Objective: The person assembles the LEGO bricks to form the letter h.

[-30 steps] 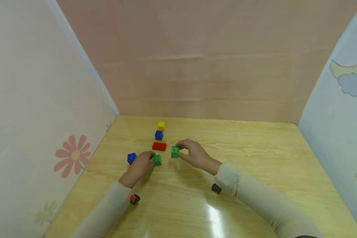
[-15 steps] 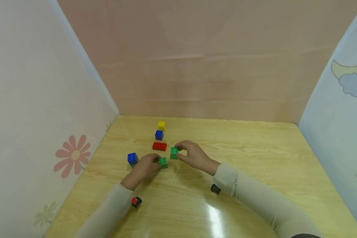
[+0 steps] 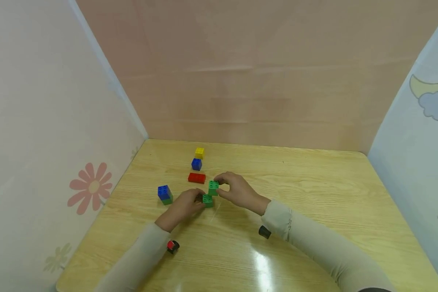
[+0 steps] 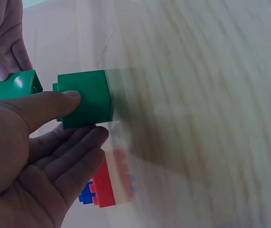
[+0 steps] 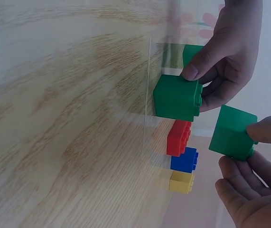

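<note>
My left hand (image 3: 182,207) pinches a green toy building block (image 3: 207,201) between thumb and fingers, low at the tabletop. In the left wrist view the thumb lies across this block's side (image 4: 95,102), with its studs facing the other block. My right hand (image 3: 239,192) holds a second green block (image 5: 232,133) by its sides, raised off the table. The right wrist view shows a gap between the two blocks, the raised one on the studded side of the lower one. Both blocks stay apart.
A blue block (image 3: 163,191) sits on a green one (image 3: 167,201) left of my left hand. Behind the hands, a red block (image 3: 196,178), a blue block (image 3: 196,164) and a yellow block (image 3: 199,153) form a row going back on the wooden table (image 3: 295,178).
My left hand has slid the green block rightward, close to the other green block. The blue-and-green stack has come into fuller view. My right hand has hardly moved.
</note>
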`<action>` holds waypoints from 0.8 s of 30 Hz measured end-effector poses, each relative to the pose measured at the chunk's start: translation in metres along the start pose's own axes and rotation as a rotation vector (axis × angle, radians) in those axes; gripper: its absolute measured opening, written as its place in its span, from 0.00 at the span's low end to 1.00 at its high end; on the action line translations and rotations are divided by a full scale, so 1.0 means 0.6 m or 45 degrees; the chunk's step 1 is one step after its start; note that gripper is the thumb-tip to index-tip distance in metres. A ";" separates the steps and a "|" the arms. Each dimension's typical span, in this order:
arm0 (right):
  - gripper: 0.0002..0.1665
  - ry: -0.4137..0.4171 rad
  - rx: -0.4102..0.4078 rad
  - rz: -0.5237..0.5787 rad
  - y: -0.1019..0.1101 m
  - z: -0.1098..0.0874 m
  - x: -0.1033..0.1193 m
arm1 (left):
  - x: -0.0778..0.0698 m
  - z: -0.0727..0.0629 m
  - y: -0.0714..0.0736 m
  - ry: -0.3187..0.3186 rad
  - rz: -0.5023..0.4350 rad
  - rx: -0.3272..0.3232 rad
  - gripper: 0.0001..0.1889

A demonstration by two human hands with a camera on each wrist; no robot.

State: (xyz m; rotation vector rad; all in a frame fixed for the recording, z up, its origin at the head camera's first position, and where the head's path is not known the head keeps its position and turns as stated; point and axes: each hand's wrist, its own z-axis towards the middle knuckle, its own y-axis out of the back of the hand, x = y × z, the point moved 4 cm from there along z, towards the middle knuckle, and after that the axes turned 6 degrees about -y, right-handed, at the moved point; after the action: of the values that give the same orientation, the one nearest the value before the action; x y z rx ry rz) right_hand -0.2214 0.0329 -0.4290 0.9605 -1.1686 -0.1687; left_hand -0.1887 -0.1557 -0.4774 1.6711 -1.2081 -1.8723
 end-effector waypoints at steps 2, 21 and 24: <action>0.21 0.006 -0.001 0.009 0.000 -0.002 0.001 | 0.000 0.001 -0.004 0.002 -0.009 0.013 0.17; 0.19 0.121 0.067 0.065 -0.008 -0.012 0.010 | -0.008 -0.001 -0.016 -0.048 -0.027 -0.009 0.18; 0.19 0.125 0.081 0.069 -0.009 -0.013 0.009 | -0.007 0.000 -0.016 -0.046 -0.030 -0.002 0.18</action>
State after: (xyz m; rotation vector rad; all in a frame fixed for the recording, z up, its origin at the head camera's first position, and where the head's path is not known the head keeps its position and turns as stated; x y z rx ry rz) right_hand -0.2106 0.0307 -0.4296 0.9807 -1.1136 -0.0405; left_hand -0.1850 -0.1470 -0.4823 1.6641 -1.2061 -1.9247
